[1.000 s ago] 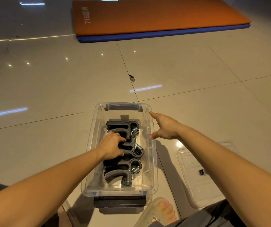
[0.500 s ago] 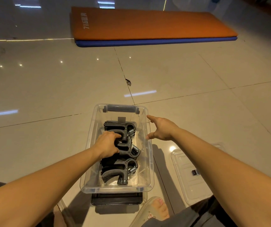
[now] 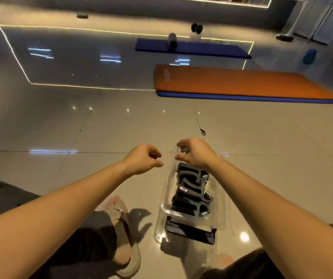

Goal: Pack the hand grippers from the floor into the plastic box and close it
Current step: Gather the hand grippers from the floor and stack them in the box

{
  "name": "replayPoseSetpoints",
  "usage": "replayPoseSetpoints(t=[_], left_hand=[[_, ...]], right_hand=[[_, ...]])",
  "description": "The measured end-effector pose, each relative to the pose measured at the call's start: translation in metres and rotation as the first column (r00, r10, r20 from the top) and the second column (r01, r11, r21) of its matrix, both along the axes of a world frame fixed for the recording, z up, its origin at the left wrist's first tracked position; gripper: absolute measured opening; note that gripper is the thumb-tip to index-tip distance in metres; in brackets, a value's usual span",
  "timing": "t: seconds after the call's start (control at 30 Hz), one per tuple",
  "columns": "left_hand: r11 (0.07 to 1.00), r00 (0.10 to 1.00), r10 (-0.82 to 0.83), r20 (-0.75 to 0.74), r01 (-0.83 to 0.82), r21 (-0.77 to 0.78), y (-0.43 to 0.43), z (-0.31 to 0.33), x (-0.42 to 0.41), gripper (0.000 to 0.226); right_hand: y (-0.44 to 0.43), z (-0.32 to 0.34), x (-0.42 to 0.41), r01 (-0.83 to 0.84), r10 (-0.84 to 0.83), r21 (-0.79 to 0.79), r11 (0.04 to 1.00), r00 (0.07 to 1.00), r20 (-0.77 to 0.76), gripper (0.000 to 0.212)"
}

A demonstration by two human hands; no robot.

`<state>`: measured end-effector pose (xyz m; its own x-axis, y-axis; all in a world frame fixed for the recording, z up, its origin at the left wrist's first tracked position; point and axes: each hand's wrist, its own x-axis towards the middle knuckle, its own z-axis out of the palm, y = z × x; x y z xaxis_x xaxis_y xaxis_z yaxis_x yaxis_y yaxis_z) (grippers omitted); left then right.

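The clear plastic box (image 3: 164,190) lies on the tiled floor just right of centre, its long side pointing away from me. Three dark grey hand grippers (image 3: 191,188) with metal springs are lined up inside it. My right hand (image 3: 195,154) is over the box's far end, thumb and curled fingers pinching the grey handle there. My left hand (image 3: 143,158) hovers left of that far end, apart from the box, fingers loosely curled and holding nothing. A black latch (image 3: 189,232) sits at the near end. Blur hides whether the lid lies on the box.
An orange mat on a blue one (image 3: 232,83) lies farther back on the right, and a blue mat (image 3: 191,49) with a dark roller (image 3: 172,40) behind it. My slippered foot (image 3: 125,238) rests left of the box. Glossy tiles surround everything.
My left hand has come out of the box and now hovers to its left. My right hand moved from the right rim to the far end. The view swung up and left.
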<state>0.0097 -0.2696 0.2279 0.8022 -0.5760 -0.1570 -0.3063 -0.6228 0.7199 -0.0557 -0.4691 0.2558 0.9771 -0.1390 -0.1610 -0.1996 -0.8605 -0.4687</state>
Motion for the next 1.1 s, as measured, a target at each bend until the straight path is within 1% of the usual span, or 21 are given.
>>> replayPoseSetpoints(t=[0.07,0.17,0.27,0.37,0.43,0.53,0.6,0.73,0.9,0.97,1.1], left_hand=[[0.998,0.999,0.048,0.023,-0.049,0.028,0.051,0.026,-0.007,0.039],[0.991,0.991,0.123,0.057,-0.126,0.047,0.133,0.065,-0.027,0.041],[0.965,0.962,0.248,0.115,-0.255,0.055,0.217,0.103,-0.056,0.040],[0.922,0.914,0.362,0.181,-0.380,0.076,0.297,0.134,-0.084,0.033],[0.894,0.889,0.416,0.191,-0.438,0.096,0.349,0.154,-0.099,0.025],[0.843,0.852,0.483,0.202,-0.515,0.154,0.423,0.180,-0.119,0.027],[0.800,0.817,0.535,0.215,-0.572,0.181,0.473,0.190,-0.131,0.028],[0.716,0.758,0.628,0.179,-0.652,0.249,0.567,0.190,-0.153,0.029],[0.607,0.673,0.727,0.135,-0.722,0.332,0.688,0.154,-0.183,0.033],[0.567,0.642,0.759,0.112,-0.735,0.371,0.734,0.141,-0.196,0.034],[0.486,0.550,0.831,0.088,-0.793,0.366,0.816,0.107,-0.216,0.036]], right_hand=[[0.049,0.022,0.006,-0.095,0.094,0.021,0.995,0.994,0.051,0.053],[0.128,0.050,0.008,-0.183,0.176,0.042,0.982,0.976,0.129,0.049],[0.201,0.062,0.003,-0.302,0.284,0.071,0.951,0.940,0.188,0.046],[0.269,0.068,-0.002,-0.408,0.377,0.109,0.907,0.899,0.224,0.044],[0.318,0.073,-0.003,-0.473,0.443,0.097,0.876,0.867,0.228,0.043],[0.393,0.082,0.000,-0.589,0.569,0.052,0.806,0.796,0.207,0.041],[0.442,0.086,0.000,-0.661,0.639,0.051,0.749,0.740,0.212,0.037],[0.537,0.081,-0.002,-0.767,0.743,0.086,0.636,0.639,0.197,0.034],[0.660,0.057,0.007,-0.848,0.843,0.149,0.509,0.526,0.117,0.030],[0.707,0.049,0.012,-0.869,0.868,0.153,0.470,0.487,0.101,0.031],[0.786,0.032,0.025,-0.900,0.904,0.123,0.418,0.426,0.042,0.035]])
